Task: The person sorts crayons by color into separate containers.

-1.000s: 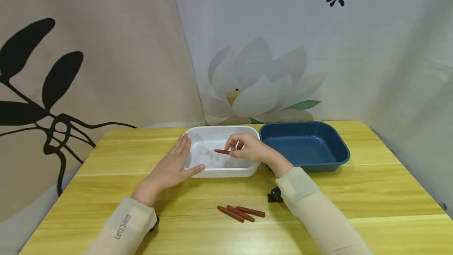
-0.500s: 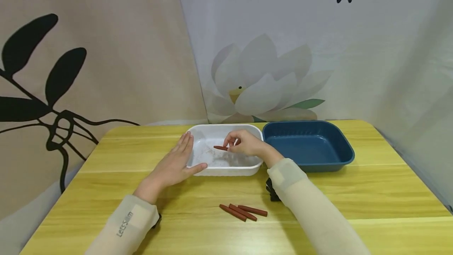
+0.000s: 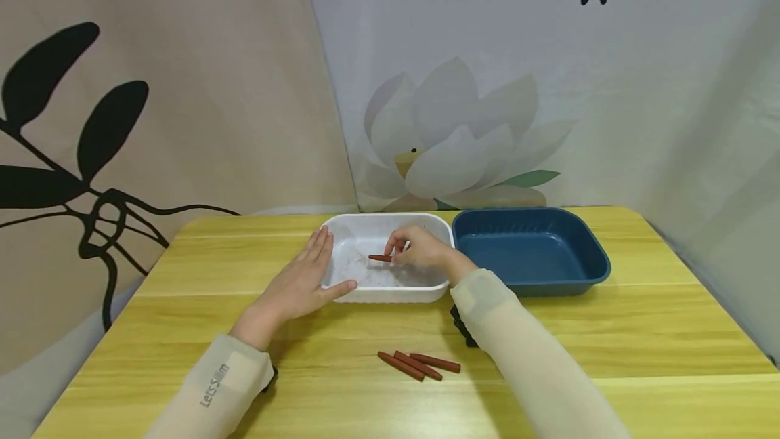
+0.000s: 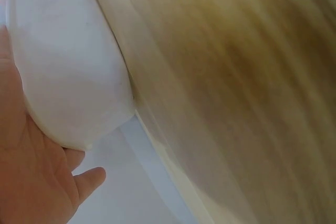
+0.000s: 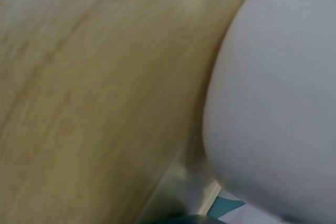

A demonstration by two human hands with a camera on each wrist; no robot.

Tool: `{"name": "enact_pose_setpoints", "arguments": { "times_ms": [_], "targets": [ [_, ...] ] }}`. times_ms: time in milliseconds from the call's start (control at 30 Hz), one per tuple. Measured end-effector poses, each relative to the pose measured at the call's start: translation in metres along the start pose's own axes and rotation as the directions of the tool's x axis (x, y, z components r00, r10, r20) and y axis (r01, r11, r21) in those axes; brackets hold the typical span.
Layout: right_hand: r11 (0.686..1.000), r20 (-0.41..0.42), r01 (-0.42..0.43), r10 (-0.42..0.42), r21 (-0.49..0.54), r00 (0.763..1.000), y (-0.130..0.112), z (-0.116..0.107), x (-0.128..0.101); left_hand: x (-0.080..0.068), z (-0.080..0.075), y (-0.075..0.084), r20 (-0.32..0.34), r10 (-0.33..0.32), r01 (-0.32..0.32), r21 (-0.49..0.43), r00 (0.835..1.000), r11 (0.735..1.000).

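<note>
In the head view my right hand (image 3: 417,247) pinches a slim reddish-brown stick (image 3: 379,258) with a tapered tip. It holds the stick roughly level over the inside of a white plastic tub (image 3: 390,295); whether the stick touches the bottom cannot be told. My left hand (image 3: 295,286) lies along the tub's left end, fingers straight against the rim and thumb stretched toward the front rim. The left wrist view has that hand (image 4: 34,174) against the white tub (image 4: 68,61). Only the tub's outer wall (image 5: 278,93) and the table appear in the right wrist view, not the right hand.
Several matching brown sticks (image 3: 417,366) lie together on the wooden table (image 3: 341,398) in front of the tub. A dark blue tub (image 3: 530,288) stands close against the white one on the right. Behind the table hangs a printed cloth (image 3: 463,32). Faint brownish specks mark the white tub's floor.
The head view has shifted slightly. My right hand and the stick have moved a little left within the tub, and the right forearm has swung left. My left hand stays on the tub.
</note>
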State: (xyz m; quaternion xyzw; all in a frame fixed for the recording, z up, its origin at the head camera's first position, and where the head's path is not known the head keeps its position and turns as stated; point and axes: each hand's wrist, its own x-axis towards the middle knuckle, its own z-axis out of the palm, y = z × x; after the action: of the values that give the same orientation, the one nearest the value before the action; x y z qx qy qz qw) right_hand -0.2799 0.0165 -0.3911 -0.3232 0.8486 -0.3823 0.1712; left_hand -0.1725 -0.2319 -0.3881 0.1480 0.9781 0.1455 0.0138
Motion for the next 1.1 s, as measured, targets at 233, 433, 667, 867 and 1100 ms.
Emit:
{"name": "enact_pose_setpoints", "arguments": {
  "times_ms": [233,433,667,867,1100],
  "targets": [
    [0.994,-0.028,-0.101,0.100,-0.030,0.995,0.001,0.002,-0.002,0.000,0.002,0.002,0.003,0.007,-0.007,-0.002,1.000,1.000],
    [0.993,-0.055,-0.109,0.106,-0.051,0.993,-0.003,0.000,-0.005,0.000,0.002,0.003,-0.003,0.009,-0.009,0.008,1.000,1.000],
    [0.997,-0.039,-0.049,0.047,-0.052,0.998,-0.009,-0.004,-0.012,-0.002,0.002,0.002,-0.003,0.006,-0.006,0.002,1.000,1.000],
    [0.998,-0.063,0.026,-0.029,-0.057,0.998,-0.013,-0.009,-0.018,-0.002,0.002,0.000,-0.011,0.002,-0.002,0.004,1.000,1.000],
    [0.995,-0.092,0.086,-0.090,-0.044,0.992,-0.014,-0.014,-0.028,-0.002,0.001,0.001,-0.008,-0.002,0.002,-0.007,1.000,1.000]
  ]
}}
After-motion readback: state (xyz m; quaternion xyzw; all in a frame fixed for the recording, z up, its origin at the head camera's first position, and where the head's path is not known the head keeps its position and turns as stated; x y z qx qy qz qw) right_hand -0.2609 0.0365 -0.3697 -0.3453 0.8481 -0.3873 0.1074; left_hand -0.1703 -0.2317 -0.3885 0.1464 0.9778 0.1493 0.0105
